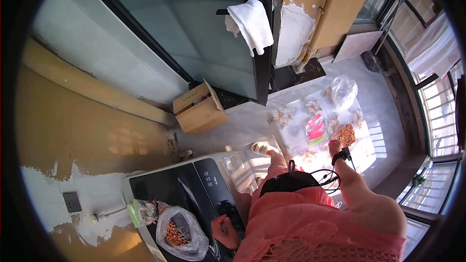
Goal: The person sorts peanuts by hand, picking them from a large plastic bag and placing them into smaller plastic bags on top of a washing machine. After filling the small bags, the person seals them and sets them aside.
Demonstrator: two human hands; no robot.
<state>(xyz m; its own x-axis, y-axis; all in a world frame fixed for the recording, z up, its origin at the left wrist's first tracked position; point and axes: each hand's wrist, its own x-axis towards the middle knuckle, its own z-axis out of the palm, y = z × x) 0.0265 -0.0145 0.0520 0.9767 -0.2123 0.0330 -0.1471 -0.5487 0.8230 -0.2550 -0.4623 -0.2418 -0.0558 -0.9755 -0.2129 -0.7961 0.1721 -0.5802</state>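
Note:
My left hand [225,233] is beside the black top panel of a washing machine [213,179], with its fingers curled; what they hold, if anything, is hidden. Just left of it, an open clear plastic bag [196,235] of brown nuts, possibly peanuts [175,234], stands on the machine. A dark packet lies inside that bag. My right hand [334,146] reaches out at the near edge of a loose pile of nuts [346,135] on a floral-patterned cloth [291,138]. Its fingers look closed, with their contents too small to see. A black device [343,155] is strapped to that wrist.
Pink strips [316,127] in a clear bag lie on the cloth, near a crumpled plastic bag [343,92]. A cardboard box [200,109] sits by the glass door [194,29]. A white towel [252,25] hangs from its handle. Black cables [327,177] loop at my waist.

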